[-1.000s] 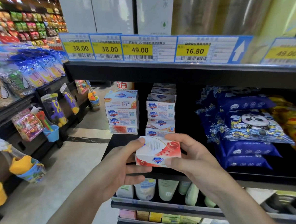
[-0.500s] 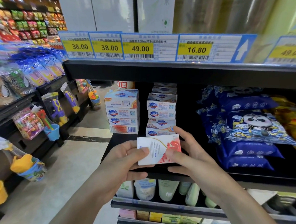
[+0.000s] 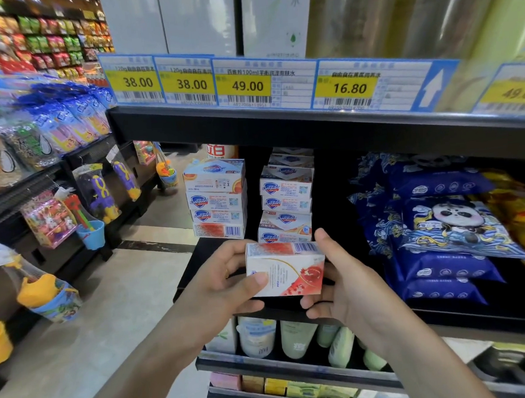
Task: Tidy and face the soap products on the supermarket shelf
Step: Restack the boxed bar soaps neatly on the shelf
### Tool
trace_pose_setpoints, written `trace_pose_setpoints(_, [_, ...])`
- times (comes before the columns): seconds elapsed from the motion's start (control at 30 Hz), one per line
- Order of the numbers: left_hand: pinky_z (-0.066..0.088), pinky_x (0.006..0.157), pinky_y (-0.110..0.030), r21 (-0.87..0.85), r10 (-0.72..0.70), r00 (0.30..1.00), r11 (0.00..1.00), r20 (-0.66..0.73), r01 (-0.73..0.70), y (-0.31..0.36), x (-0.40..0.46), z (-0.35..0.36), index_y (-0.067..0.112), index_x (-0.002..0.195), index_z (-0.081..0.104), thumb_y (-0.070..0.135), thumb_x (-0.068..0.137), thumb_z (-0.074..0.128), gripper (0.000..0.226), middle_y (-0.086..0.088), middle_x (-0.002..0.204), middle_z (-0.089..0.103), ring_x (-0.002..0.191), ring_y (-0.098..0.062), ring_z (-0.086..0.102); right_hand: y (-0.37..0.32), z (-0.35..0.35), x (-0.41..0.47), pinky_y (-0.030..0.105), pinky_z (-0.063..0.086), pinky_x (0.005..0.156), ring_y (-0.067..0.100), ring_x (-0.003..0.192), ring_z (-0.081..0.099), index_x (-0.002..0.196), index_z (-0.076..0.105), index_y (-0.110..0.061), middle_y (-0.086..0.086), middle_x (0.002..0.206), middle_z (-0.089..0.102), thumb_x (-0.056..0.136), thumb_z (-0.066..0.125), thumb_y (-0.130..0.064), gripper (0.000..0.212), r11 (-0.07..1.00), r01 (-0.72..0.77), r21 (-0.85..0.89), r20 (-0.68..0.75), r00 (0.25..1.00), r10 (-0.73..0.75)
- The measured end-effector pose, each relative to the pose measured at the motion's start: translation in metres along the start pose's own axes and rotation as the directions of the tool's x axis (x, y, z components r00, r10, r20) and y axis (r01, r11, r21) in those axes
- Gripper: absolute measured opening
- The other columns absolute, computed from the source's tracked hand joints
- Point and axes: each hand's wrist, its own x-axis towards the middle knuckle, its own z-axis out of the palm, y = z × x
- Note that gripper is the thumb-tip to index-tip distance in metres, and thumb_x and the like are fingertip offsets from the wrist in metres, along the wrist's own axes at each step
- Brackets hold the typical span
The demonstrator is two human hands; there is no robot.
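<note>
Gripping soap box (image 3: 286, 270) with fingers of left hand (image 3: 226, 282) and right hand (image 3: 346, 289) clamped on it; we judged careless placement could topple the uneven right stack (image 3: 286, 203).

You hold a soap box (image 3: 286, 268) near the shelf (image 3: 449, 316) edge; two soap stacks (image 3: 216, 199) (image 3: 286, 197) stand behind it, wipe packs (image 3: 437, 227) lie right.
</note>
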Motion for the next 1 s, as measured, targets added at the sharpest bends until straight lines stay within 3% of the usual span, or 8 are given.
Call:
trace_pose_setpoints(0.13, [0.059,0.093,-0.028,-0.018,0.047,0.999,0.999,0.025,-0.047,-0.001,0.002,-0.001,0.028,0.131,0.060,0.020,0.095,0.072,0.039,0.002,0.130,0.073,0.119,-0.018,0.071,0.000,0.003,0.002,0.040,0.058,0.071,0.023,0.068,0.062,0.108,0.079,-0.027,0.012,0.092,0.075,0.075,0.070,-0.065,0.051,1.000,0.007,-0.018,-0.004,1.000,-0.007])
trace_pose_setpoints(0.27, [0.055,0.103,-0.029,-0.003,0.107,0.994,0.994,0.032,-0.107,-0.001,0.002,-0.003,0.027,0.130,0.061,0.010,0.098,0.070,0.037,-0.003,0.130,0.073,0.123,-0.021,0.069,0.001,0.002,0.003,0.041,0.063,0.082,0.026,0.079,0.072,0.107,0.079,-0.030,0.011,0.104,0.079,0.078,0.072,-0.061,0.043,1.000,-0.016,-0.015,0.014,1.000,0.016])
trace_pose_setpoints(0.5, [0.052,0.103,-0.023,0.009,0.143,0.989,0.990,0.043,-0.144,0.000,-0.001,-0.003,0.034,0.125,0.064,0.011,0.097,0.070,0.037,-0.004,0.131,0.073,0.125,-0.019,0.067,0.002,0.001,0.003,0.041,0.063,0.084,0.028,0.087,0.075,0.109,0.079,-0.025,0.011,0.109,0.078,0.083,0.078,-0.045,0.034,0.999,-0.022,0.030,0.014,1.000,0.021])
trace_pose_setpoints(0.63, [0.053,0.100,-0.019,0.054,0.098,0.995,0.994,-0.018,-0.097,0.002,-0.001,-0.003,0.039,0.131,0.063,0.014,0.093,0.076,0.047,0.006,0.133,0.072,0.127,-0.012,0.065,0.005,0.001,0.003,0.040,0.062,0.086,0.028,0.090,0.076,0.108,0.079,-0.026,0.012,0.108,0.078,0.081,0.077,-0.043,0.031,1.000,0.021,0.015,-0.011,1.000,-0.021])
trace_pose_setpoints(0.77, [0.054,0.103,-0.032,0.022,-0.015,0.998,1.000,-0.064,0.017,0.002,-0.005,-0.005,0.040,0.141,0.057,0.041,0.083,0.087,0.065,0.018,0.139,0.066,0.128,-0.006,0.064,0.007,0.001,0.002,0.039,0.061,0.091,0.027,0.096,0.076,0.109,0.079,-0.025,0.011,0.110,0.078,0.071,0.080,-0.044,0.042,0.996,0.082,0.022,-0.016,0.997,-0.081])
trace_pose_setpoints(0.9, [0.057,0.103,-0.039,-0.107,-0.139,0.985,0.986,-0.106,0.127,0.004,-0.005,-0.006,0.042,0.128,0.068,0.069,0.070,0.079,0.065,0.011,0.127,0.075,0.118,-0.013,0.072,0.009,-0.001,0.001,0.037,0.060,0.094,0.024,0.102,0.074,0.114,0.076,-0.023,0.008,0.117,0.076,0.073,0.080,-0.037,0.044,0.991,0.130,0.042,-0.014,0.991,-0.129])
trace_pose_setpoints(1.0, [0.064,0.087,-0.036,-0.160,-0.210,0.972,0.968,-0.105,0.192,0.007,-0.001,-0.007,0.043,0.112,0.078,0.082,0.063,0.078,0.063,0.003,0.120,0.078,0.109,-0.023,0.076,0.011,-0.001,0.001,0.039,0.057,0.098,0.021,0.113,0.072,0.116,0.074,-0.020,0.004,0.119,0.076,0.073,0.080,-0.030,0.044,0.986,0.155,0.061,-0.008,0.988,-0.155])
